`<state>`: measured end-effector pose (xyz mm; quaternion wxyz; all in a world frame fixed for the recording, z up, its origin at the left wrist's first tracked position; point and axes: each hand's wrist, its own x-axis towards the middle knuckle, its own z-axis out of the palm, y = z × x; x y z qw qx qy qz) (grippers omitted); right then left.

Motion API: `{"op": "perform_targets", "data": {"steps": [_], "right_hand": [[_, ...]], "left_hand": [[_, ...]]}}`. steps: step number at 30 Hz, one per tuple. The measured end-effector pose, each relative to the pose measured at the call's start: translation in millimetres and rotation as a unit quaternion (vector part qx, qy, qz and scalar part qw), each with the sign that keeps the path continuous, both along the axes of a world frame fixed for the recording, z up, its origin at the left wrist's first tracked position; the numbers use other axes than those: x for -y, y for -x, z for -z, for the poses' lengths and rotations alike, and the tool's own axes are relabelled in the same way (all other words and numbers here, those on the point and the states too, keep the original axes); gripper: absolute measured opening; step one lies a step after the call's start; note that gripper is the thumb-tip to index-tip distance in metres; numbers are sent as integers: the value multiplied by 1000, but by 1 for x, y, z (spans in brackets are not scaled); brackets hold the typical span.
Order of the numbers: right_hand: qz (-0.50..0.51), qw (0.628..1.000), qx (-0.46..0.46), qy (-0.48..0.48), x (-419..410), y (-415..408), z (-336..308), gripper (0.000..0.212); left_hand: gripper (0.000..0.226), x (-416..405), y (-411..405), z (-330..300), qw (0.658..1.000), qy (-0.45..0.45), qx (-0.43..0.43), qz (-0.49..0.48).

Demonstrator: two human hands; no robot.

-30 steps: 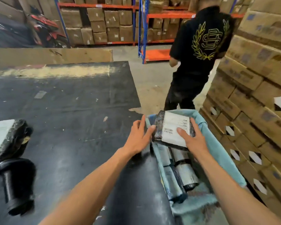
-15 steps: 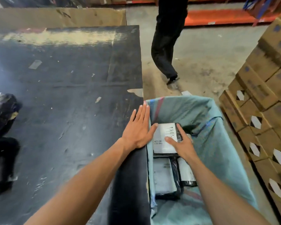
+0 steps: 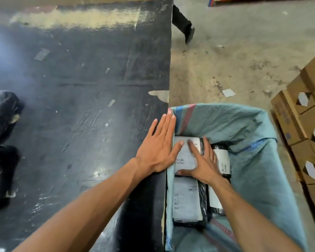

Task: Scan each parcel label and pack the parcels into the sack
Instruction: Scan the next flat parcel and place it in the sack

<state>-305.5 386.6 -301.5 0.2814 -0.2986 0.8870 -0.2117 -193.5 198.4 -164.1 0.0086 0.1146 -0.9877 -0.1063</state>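
An open teal woven sack (image 3: 251, 160) hangs at the right edge of the black table (image 3: 80, 88). Inside it lie black-wrapped parcels with white labels. My right hand (image 3: 202, 162) lies flat, fingers spread, on the top parcel (image 3: 185, 155) at the sack's left wall. A second parcel (image 3: 186, 202) lies nearer me, and a third parcel (image 3: 223, 160) stands to the right. My left hand (image 3: 158, 142) rests flat on the table edge, pressing the sack's rim, with its thumb over the top parcel. One more black parcel (image 3: 2, 113) lies on the table at the far left.
A dark handheld object (image 3: 0, 177), blurred, stands on the table at the left edge. Stacked cardboard boxes (image 3: 305, 128) line the right side of the sack. A person's leg and shoe (image 3: 186, 26) are on the concrete floor beyond the table.
My right hand lowered the parcel from above the sack's mouth into the sack and now lies flat on it. My left hand moved to the table edge. The person walked away.
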Motion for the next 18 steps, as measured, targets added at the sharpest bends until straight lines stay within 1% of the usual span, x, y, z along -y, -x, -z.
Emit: {"op": "perform_targets", "data": {"steps": [1, 3, 12, 15, 18], "right_hand": [[-25, 1000, 1, 0, 1, 2, 0, 136], [-49, 999, 5, -15, 6, 6, -5, 132], [-95, 979, -52, -175, 19, -1, -38, 132], [-79, 980, -41, -175, 17, -13, -49, 126], [-23, 988, -4, -155, 4, -24, -61, 113]], "left_hand": [[81, 0, 1, -1, 1000, -2, 0, -1], [82, 2, 1, -1, 1000, -1, -4, -5], [84, 2, 1, 2, 1000, -5, 3, -2], [84, 0, 0, -1, 1000, -17, 5, -3], [82, -2, 0, -6, 1000, -31, -1, -4]]}}
